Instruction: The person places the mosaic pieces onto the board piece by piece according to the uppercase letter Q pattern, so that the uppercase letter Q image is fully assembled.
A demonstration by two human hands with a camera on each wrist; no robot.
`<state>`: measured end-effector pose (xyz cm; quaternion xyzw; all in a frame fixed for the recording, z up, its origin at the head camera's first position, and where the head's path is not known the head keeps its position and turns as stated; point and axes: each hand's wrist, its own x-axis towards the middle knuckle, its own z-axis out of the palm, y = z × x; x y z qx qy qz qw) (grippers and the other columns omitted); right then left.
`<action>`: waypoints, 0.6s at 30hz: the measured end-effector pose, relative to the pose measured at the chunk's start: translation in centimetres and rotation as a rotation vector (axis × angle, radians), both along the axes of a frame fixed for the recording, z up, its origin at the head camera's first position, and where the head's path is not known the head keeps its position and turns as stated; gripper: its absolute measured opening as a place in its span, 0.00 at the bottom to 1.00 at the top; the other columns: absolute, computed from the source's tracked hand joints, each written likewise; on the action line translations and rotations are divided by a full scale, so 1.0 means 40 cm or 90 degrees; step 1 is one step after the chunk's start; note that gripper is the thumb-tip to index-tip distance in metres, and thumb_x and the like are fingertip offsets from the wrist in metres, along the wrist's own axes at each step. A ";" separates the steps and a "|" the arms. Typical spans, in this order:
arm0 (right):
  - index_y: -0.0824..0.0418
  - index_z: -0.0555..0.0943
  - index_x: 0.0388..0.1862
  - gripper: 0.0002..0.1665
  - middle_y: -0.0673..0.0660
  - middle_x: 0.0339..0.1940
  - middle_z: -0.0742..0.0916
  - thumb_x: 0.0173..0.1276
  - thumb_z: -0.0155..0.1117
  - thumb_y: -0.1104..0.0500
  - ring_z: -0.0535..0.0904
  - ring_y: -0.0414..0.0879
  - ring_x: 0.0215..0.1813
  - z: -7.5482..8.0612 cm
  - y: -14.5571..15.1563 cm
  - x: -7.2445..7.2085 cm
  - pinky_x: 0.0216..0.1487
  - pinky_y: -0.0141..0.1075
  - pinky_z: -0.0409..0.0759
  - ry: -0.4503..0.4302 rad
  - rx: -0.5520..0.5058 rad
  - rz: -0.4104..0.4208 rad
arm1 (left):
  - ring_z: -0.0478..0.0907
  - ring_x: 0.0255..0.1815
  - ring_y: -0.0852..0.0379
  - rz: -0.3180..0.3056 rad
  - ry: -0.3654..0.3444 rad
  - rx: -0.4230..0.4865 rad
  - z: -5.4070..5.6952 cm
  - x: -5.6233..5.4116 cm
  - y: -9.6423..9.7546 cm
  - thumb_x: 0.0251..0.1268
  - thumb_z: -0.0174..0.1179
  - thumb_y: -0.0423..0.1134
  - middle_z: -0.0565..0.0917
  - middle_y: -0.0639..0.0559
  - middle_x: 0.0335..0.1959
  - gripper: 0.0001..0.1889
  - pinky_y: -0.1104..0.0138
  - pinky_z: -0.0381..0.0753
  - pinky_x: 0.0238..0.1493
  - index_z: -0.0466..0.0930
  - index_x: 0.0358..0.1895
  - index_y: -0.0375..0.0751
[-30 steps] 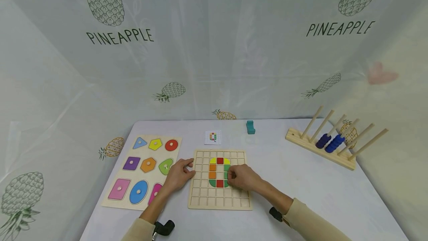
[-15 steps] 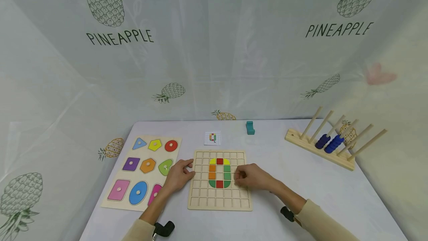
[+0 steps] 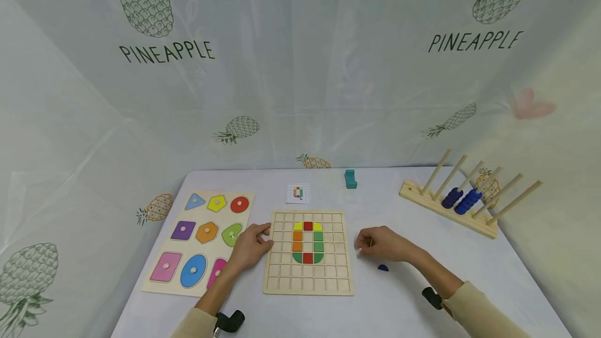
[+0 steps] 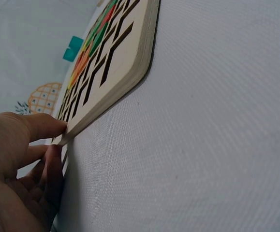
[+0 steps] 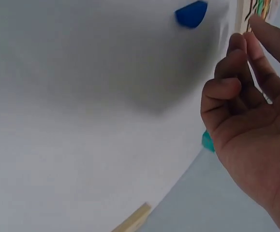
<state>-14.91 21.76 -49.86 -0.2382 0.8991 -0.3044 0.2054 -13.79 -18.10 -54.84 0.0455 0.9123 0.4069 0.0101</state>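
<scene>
At the left edge of the square wooden grid board (image 3: 281, 285), my left hand (image 3: 251, 248) rests its thumb and fingertips against the rim; the left wrist view shows the fingertips (image 4: 57, 126) right at that edge. Yellow, red, orange and green pieces form a ring in the grid, with a green piece (image 3: 319, 246) on its right side. My right hand (image 3: 387, 244) is off the board, to its right, fingers loosely curled and nothing visible between them. Just below it a small dark blue half-round piece (image 3: 383, 268) lies on the table; the right wrist view shows this blue piece (image 5: 192, 14) too.
A shape-puzzle board (image 3: 157, 287) lies on the left, partly under the left forearm. Behind the grid are a small pattern card (image 3: 298, 193) and a teal block (image 3: 350, 179). At the back right stands a wooden peg rack (image 3: 451, 213) with blue beads on two pegs.
My right hand has moved off the board to the right, uncovering the green pieces and then the blue half-round piece. The left hand stays at the board's left edge.
</scene>
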 end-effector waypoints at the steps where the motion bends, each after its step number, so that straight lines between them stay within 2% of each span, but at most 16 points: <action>1: 0.56 0.81 0.37 0.07 0.46 0.26 0.80 0.65 0.72 0.57 0.73 0.38 0.28 0.002 0.011 0.001 0.29 0.31 0.71 -0.014 0.001 0.001 | 0.76 0.31 0.64 -0.001 0.001 0.000 0.000 0.000 0.000 0.60 0.70 0.36 0.80 0.56 0.41 0.26 0.70 0.73 0.31 0.79 0.63 0.36; 6: 0.56 0.80 0.39 0.13 0.47 0.24 0.80 0.60 0.76 0.56 0.73 0.37 0.27 0.003 0.068 0.009 0.30 0.32 0.70 -0.077 0.011 0.026 | 0.76 0.31 0.64 -0.006 0.002 0.006 -0.001 0.000 -0.002 0.60 0.70 0.35 0.80 0.55 0.41 0.26 0.70 0.73 0.32 0.79 0.63 0.35; 10: 0.55 0.79 0.40 0.16 0.46 0.25 0.80 0.58 0.78 0.57 0.73 0.37 0.28 -0.004 0.101 0.011 0.31 0.32 0.70 -0.102 0.010 0.046 | 0.76 0.31 0.64 -0.007 0.006 0.004 -0.003 -0.001 -0.003 0.60 0.70 0.36 0.80 0.55 0.40 0.26 0.70 0.74 0.31 0.79 0.63 0.35; 18: 0.52 0.79 0.37 0.14 0.46 0.26 0.78 0.58 0.77 0.61 0.73 0.39 0.30 -0.016 0.109 0.014 0.31 0.32 0.70 -0.090 0.033 0.050 | 0.77 0.31 0.64 -0.007 0.004 0.000 0.000 -0.002 0.000 0.60 0.70 0.35 0.80 0.54 0.41 0.26 0.70 0.74 0.31 0.79 0.63 0.35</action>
